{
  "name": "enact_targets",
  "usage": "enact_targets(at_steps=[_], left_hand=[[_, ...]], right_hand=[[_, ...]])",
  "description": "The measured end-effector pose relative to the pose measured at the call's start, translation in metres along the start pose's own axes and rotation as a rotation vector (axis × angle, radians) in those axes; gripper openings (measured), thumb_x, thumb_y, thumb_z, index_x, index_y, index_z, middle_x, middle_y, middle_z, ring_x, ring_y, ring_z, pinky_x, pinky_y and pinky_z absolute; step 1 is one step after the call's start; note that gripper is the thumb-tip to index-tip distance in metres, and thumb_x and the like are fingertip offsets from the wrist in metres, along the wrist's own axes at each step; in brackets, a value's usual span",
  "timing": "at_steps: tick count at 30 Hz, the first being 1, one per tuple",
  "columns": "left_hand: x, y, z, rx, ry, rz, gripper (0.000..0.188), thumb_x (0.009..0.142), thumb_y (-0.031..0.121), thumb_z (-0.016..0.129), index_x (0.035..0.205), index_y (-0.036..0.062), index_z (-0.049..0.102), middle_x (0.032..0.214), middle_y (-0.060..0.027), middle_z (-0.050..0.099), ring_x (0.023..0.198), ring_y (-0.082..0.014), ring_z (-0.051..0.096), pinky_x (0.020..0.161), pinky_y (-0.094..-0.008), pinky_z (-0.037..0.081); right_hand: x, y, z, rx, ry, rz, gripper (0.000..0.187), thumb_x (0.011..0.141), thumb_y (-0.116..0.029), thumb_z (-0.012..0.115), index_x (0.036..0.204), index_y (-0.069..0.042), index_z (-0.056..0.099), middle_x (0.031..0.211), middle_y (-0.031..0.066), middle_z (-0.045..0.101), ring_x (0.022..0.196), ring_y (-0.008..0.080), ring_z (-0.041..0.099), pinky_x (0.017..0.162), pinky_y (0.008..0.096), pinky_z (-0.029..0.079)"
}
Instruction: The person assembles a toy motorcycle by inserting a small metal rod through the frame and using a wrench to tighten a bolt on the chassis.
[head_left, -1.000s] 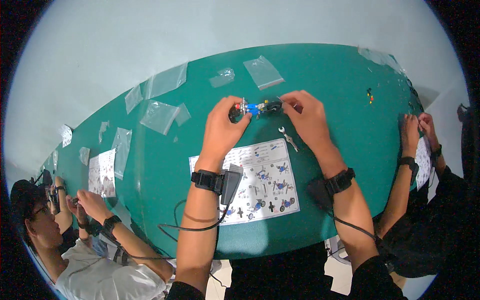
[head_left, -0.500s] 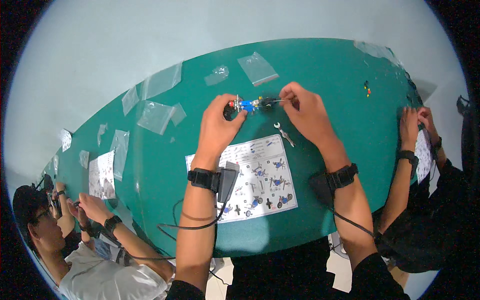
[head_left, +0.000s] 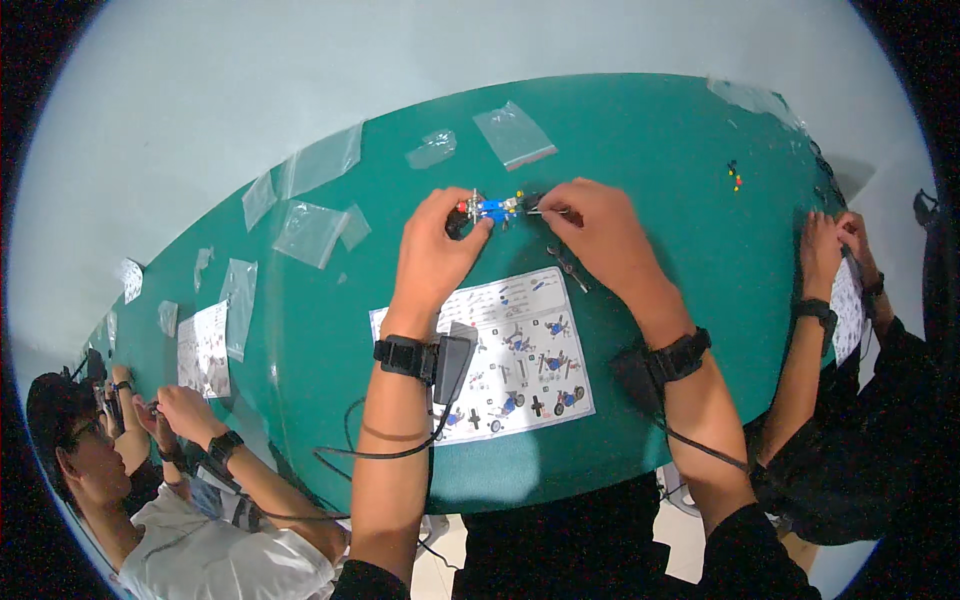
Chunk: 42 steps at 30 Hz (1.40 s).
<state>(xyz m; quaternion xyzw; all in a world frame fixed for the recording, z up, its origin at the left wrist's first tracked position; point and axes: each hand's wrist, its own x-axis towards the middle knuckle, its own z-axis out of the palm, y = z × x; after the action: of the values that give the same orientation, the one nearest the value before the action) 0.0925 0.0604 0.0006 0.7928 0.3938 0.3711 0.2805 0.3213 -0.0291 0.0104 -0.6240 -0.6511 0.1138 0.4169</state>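
Note:
A small toy motorcycle model (head_left: 496,211) with blue, silver and black parts lies on the green table (head_left: 660,130). My left hand (head_left: 432,250) grips its left end between thumb and fingers. At the model's black right end, my right hand (head_left: 604,225) is closed in a pinch on a thin metal rod-like tool (head_left: 537,210); the fingers hide most of it. A small metal wrench (head_left: 568,268) rests just below my right hand, in its shadow. Nearer to me is a printed instruction sheet (head_left: 530,370) with pictures of the model, partly under my left wrist.
Clear plastic bags (head_left: 514,135) lie along the far and left table. Small coloured parts (head_left: 736,178) sit at the right. Black cables (head_left: 395,455) run from my wrist straps. One person (head_left: 215,540) works at the left, and another person's hands (head_left: 822,245) are at the right edge.
My right hand has moved left, closer to the model, and now its fingers cover more of the thin tool. My left hand and the model have hardly moved.

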Motion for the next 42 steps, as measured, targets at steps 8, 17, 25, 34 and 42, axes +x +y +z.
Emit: enact_targets(at_steps=[8,17,25,34,42], left_hand=[[-0.002,-0.006,0.002,-0.016,0.007,0.025,0.026,0.094,0.010,0.087,0.117,0.0030,0.077,0.111,-0.0125,0.079,0.100,-0.0229,0.075,0.093,-0.0349,0.057],[-0.001,-0.004,0.002,0.005,0.013,0.044,0.027,0.093,0.010,0.088,0.117,0.0030,0.077,0.110,-0.0131,0.079,0.100,-0.0246,0.075,0.092,-0.0353,0.057],[0.000,-0.005,0.001,0.012,0.007,0.014,0.029,0.092,0.011,0.088,0.117,0.0034,0.077,0.112,-0.0134,0.079,0.101,-0.0267,0.076,0.093,-0.0363,0.058],[0.001,-0.008,0.002,0.029,0.008,0.048,0.028,0.092,0.011,0.088,0.117,0.0034,0.077,0.110,-0.0131,0.079,0.099,-0.0266,0.075,0.091,-0.0366,0.057],[-0.001,-0.009,0.005,-0.019,0.028,0.062,0.028,0.091,0.012,0.087,0.116,0.0036,0.076,0.105,-0.0134,0.075,0.096,-0.0302,0.072,0.088,-0.0404,0.056]], right_hand=[[-0.001,-0.004,0.012,0.179,-0.002,0.125,0.015,0.100,-0.012,0.081,0.107,0.000,0.073,0.095,0.0202,0.081,0.084,0.0373,0.081,0.076,0.0448,0.064],[0.000,0.001,0.011,0.005,0.136,-0.022,0.015,0.093,0.000,0.075,0.107,-0.001,0.072,0.102,0.0190,0.076,0.092,0.0378,0.078,0.081,0.0463,0.062],[0.000,-0.011,0.007,0.065,0.155,0.006,0.013,0.093,-0.001,0.077,0.105,-0.001,0.072,0.101,0.0165,0.074,0.091,0.0360,0.077,0.082,0.0466,0.062],[-0.001,-0.011,0.010,0.088,0.220,0.000,0.014,0.097,-0.007,0.079,0.110,-0.004,0.075,0.106,0.0135,0.079,0.098,0.0315,0.079,0.091,0.0449,0.062],[0.000,-0.014,0.006,0.073,0.201,-0.078,0.010,0.099,-0.006,0.076,0.109,-0.003,0.076,0.106,0.0145,0.081,0.096,0.0312,0.080,0.089,0.0434,0.063]])
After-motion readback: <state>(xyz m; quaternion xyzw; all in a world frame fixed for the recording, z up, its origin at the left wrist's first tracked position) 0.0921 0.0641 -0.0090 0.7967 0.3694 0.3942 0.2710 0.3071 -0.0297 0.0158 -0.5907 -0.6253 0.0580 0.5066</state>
